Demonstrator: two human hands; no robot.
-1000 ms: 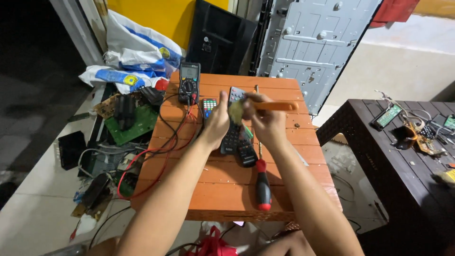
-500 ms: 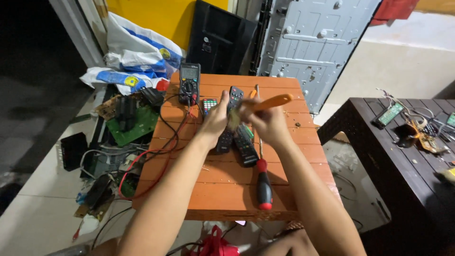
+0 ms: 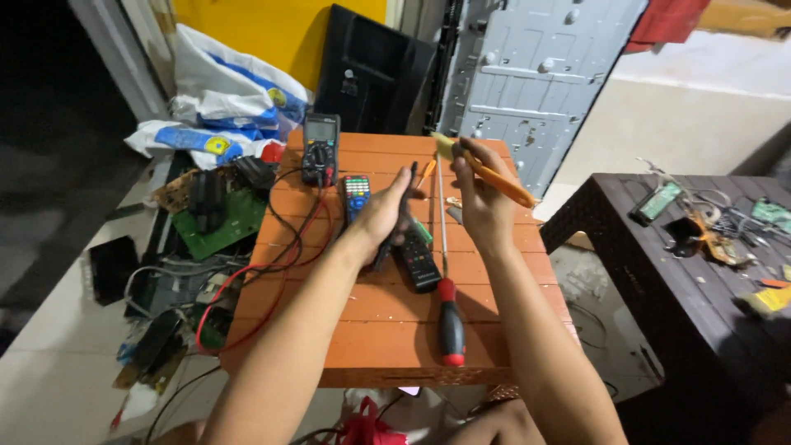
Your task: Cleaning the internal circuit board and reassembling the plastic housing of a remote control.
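Orange slatted worktop (image 3: 329, 346) carries a multimeter (image 3: 320, 148) and a red-handled screwdriver (image 3: 450, 325). Above it, the left hand (image 3: 383, 218) grips what seems a dark remote (image 3: 397, 210) edge-on; the right hand (image 3: 482, 202) holds an orange brush (image 3: 486, 170).

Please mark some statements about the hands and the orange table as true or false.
1. The left hand holds a black remote control. True.
2. The right hand holds a hammer. False: it holds an orange brush.
3. A screwdriver with a red-and-black handle lies on the orange table. True.
4. The multimeter sits on the dark side table. False: it stands at the orange table's far edge.
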